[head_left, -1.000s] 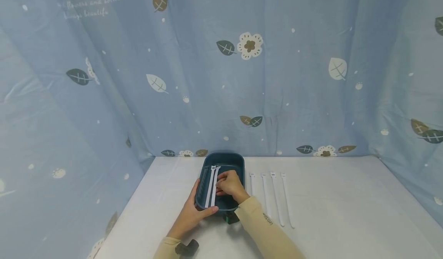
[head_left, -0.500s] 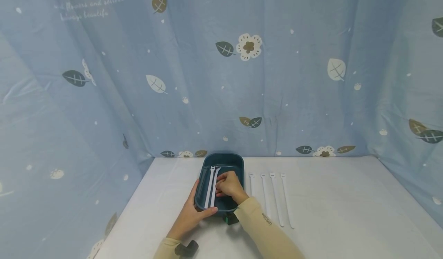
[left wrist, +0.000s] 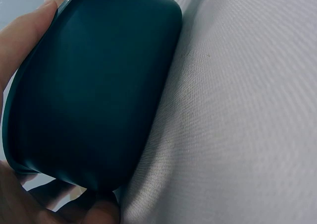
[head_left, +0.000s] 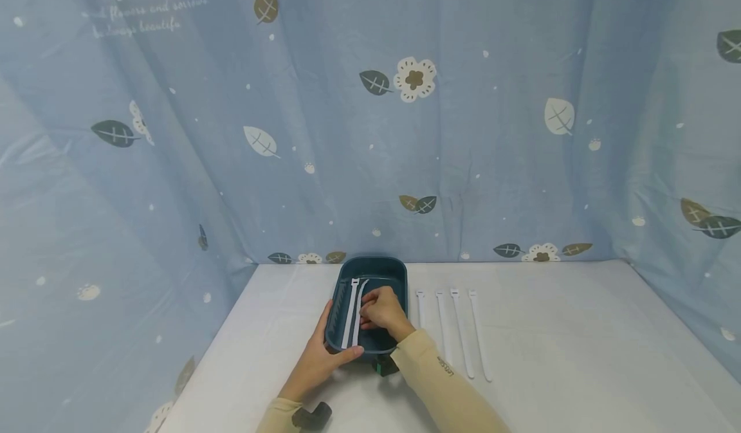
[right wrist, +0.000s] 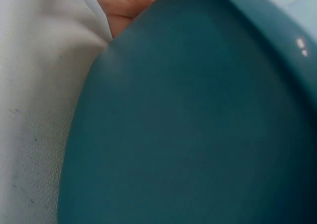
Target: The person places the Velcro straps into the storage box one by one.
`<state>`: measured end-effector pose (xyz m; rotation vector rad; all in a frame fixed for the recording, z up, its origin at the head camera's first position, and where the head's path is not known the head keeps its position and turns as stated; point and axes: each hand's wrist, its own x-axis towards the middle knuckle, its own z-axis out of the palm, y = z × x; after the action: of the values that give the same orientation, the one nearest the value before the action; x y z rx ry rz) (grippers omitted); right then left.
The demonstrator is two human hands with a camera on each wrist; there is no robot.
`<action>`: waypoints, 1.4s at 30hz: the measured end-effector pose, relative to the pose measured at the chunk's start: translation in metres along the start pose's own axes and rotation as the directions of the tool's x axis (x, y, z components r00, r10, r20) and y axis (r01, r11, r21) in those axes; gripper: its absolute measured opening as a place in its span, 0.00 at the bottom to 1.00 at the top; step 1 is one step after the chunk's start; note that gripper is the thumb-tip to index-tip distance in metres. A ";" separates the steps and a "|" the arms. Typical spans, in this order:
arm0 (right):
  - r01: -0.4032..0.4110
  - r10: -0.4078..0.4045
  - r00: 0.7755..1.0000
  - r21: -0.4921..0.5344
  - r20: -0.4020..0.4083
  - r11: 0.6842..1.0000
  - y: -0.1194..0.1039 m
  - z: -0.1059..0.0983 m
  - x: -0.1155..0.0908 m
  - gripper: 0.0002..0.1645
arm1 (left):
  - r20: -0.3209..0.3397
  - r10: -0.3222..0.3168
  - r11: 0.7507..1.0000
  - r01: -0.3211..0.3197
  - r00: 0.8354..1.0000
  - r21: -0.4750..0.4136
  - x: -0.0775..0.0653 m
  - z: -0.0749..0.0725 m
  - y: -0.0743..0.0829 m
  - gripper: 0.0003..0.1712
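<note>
A dark teal rectangular box [head_left: 379, 267] stands on the white table. Its near left corner is gripped by my left hand [head_left: 317, 359], thumb over the front rim and fingers along the side; the left wrist view shows those fingers around the box wall [left wrist: 99, 80]. Two white cable ties lie lengthwise inside, the left one flat [head_left: 350, 314] with its slotted head at the far end. My right hand [head_left: 384, 309] reaches over the right rim and pinches the other cable tie [head_left: 356, 327], which looks narrow and bent at its top. In the right wrist view the box wall hides those fingertips.
Several white cable ties [head_left: 460, 330] lie in a row on the table to the right of the box, partly behind the right sleeve [head_left: 440, 381]. A blue patterned curtain [head_left: 324, 182] hangs behind and at both sides.
The cable tie at my right fingers has turned more edge-on and curves more at its far end. Both hands and the box hold nearly the same position; the head view shifts slightly.
</note>
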<state>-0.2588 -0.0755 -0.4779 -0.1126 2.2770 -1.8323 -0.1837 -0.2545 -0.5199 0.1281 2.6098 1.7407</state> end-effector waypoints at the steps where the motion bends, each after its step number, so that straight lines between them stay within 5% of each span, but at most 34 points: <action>1: 0.002 -0.002 1.000 0.003 0.000 1.000 0.000 0.000 0.000 0.18 | 0.000 0.001 1.000 -0.001 1.000 -0.001 0.000 0.000 0.000 0.69; 22: 0.059 -0.064 0.997 0.115 0.043 0.992 -0.002 -0.006 -0.001 0.20 | -0.002 -0.012 1.000 0.012 1.000 0.022 -0.002 0.000 0.004 0.68; 42: 0.167 -0.179 0.983 0.196 0.042 0.966 -0.044 -0.046 -0.028 0.19 | -0.020 -0.019 0.999 0.020 1.000 0.032 -0.002 0.001 0.005 0.68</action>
<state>-0.2448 -0.0356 -0.4225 -0.3394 2.0960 -2.0949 -0.1818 -0.2515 -0.5156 0.0858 2.6436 1.7036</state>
